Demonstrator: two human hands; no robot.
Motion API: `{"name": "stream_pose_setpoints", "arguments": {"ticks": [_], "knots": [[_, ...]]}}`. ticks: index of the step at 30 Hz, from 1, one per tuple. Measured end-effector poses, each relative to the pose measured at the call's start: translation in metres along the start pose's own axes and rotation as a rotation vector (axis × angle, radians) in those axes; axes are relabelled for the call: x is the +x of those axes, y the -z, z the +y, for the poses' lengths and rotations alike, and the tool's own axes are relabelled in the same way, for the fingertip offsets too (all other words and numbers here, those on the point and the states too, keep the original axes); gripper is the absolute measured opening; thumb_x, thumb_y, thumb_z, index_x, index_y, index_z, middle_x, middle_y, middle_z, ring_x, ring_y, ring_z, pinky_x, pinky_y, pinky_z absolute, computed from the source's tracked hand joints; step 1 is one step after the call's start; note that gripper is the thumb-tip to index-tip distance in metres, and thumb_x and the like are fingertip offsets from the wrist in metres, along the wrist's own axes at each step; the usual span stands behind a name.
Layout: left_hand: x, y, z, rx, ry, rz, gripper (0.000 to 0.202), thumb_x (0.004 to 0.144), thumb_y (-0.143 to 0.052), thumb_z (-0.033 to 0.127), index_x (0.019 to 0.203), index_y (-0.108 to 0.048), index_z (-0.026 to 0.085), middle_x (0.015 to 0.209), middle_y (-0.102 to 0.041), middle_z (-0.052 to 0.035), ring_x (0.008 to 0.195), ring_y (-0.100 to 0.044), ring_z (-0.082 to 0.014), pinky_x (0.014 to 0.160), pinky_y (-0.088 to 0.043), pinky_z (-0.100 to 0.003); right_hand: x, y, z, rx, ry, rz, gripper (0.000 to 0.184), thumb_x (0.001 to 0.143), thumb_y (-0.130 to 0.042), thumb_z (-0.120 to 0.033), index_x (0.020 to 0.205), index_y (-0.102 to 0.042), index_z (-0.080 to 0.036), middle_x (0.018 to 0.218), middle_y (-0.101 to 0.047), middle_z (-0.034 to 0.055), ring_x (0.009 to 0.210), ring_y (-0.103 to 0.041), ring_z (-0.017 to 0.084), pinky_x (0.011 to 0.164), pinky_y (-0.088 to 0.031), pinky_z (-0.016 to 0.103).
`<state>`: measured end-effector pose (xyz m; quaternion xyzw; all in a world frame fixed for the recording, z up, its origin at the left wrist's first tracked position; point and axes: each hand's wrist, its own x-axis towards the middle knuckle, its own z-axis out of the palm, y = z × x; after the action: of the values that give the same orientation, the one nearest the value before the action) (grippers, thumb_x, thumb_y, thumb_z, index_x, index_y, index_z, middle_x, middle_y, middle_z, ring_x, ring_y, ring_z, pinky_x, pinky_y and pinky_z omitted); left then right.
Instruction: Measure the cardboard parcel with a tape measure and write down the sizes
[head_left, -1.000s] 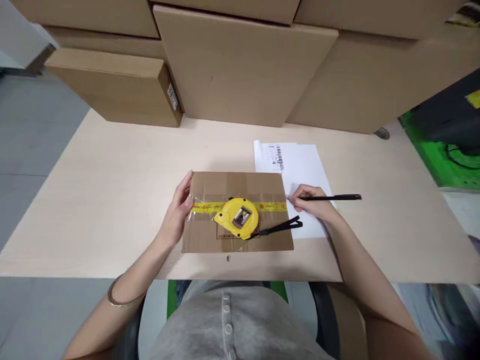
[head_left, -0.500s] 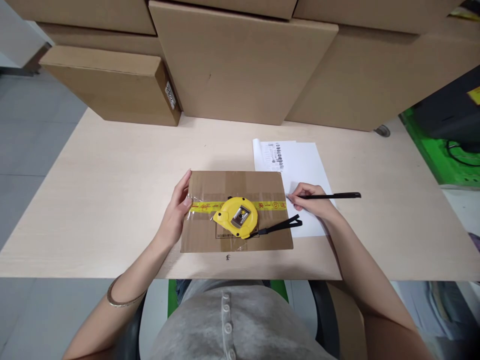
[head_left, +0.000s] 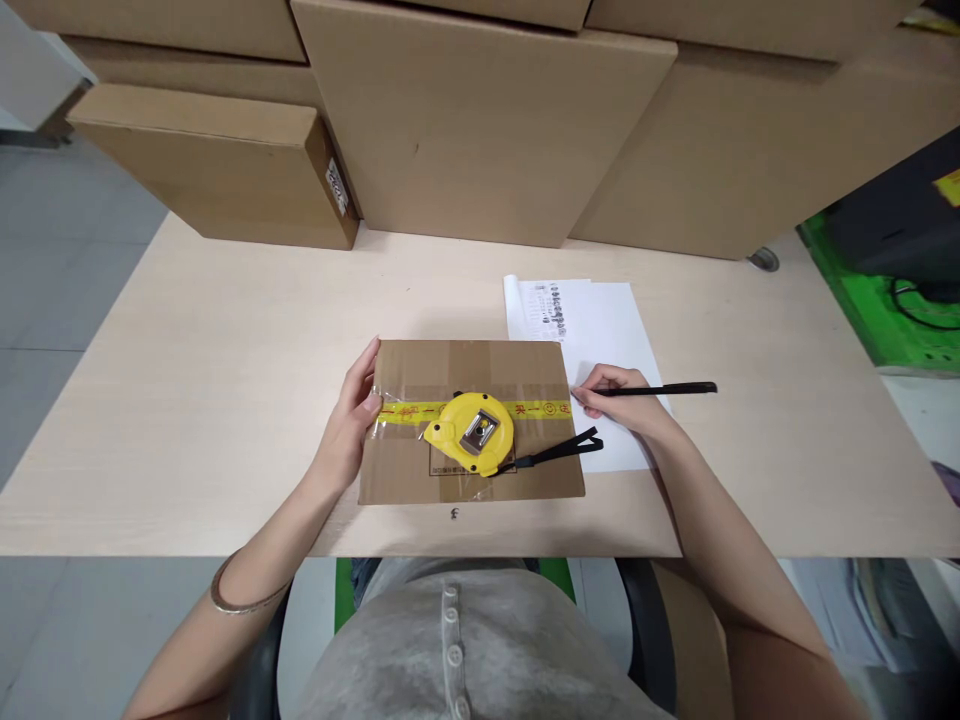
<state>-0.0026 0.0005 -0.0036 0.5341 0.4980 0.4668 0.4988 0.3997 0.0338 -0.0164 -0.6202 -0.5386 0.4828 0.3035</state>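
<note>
A taped cardboard box (head_left: 405, 470) lies in front of me, with a yellow printed tape strip across its top. My left hand (head_left: 352, 415) grips its left side, thumb on the top edge. On the box rests a yellow tape measure (head_left: 457, 440), its black wrist strap (head_left: 559, 450) trailing past the right edge. Just right of the box, my right hand (head_left: 619, 395) is closed around a black pen (head_left: 686, 388) in a writing grip, the hand resting on white paper (head_left: 607, 320). The pen's tip is hidden near the fingers. The box partly covers the paper, which has print at its upper left.
Large cardboard boxes (head_left: 480, 130) stand along the back of the desk (head_left: 247, 330), with a smaller box (head_left: 202, 170) at the back left. On the right are a green surface (head_left: 847, 300) and a dark device (head_left: 892, 230). The desk's front edge runs close to my body.
The view has shifted very slightly. Both hands keep their grips, and the box, tape measure and paper stay in place.
</note>
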Motion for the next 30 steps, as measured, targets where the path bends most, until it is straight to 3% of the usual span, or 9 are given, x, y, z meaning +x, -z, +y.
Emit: {"name": "stream_pose_setpoints", "arguments": {"ticks": [8, 19, 30], "knots": [[0.0009, 0.0035, -0.0065, 0.015, -0.019, -0.009, 0.068, 0.097, -0.061, 0.062, 0.160, -0.046, 0.041, 0.177, -0.035, 0.0007, 0.164, -0.029, -0.0365, 0.138, -0.021, -0.056, 0.0006, 0.0011, 0.0012, -0.009, -0.004, 0.008, 0.034, 0.068, -0.089, -0.044, 0.063, -0.063, -0.022, 0.053, -0.066, -0.0001, 0.046, -0.058, 0.012, 0.049, -0.051, 0.026], [0.0009, 0.0032, -0.0060, 0.034, -0.038, -0.013, 0.066, 0.099, -0.059, 0.061, 0.161, -0.046, 0.040, 0.177, -0.036, -0.0001, 0.164, -0.031, -0.0357, 0.137, -0.025, -0.054, -0.0005, 0.0019, 0.0000, -0.029, 0.009, 0.000, 0.040, 0.069, -0.091, -0.050, 0.062, -0.062, -0.023, 0.051, -0.066, 0.0001, 0.046, -0.058, 0.014, 0.049, -0.051, 0.028], [-0.0003, 0.0013, -0.0024, 0.053, -0.025, -0.007, 0.067, 0.099, -0.057, 0.063, 0.161, -0.045, 0.041, 0.177, -0.035, -0.0004, 0.165, -0.029, -0.0365, 0.137, -0.023, -0.055, -0.0007, 0.0031, 0.0010, -0.034, -0.004, -0.010, 0.035, 0.070, -0.089, -0.045, 0.063, -0.063, -0.022, 0.052, -0.066, 0.0005, 0.047, -0.059, 0.013, 0.050, -0.049, 0.027]]}}
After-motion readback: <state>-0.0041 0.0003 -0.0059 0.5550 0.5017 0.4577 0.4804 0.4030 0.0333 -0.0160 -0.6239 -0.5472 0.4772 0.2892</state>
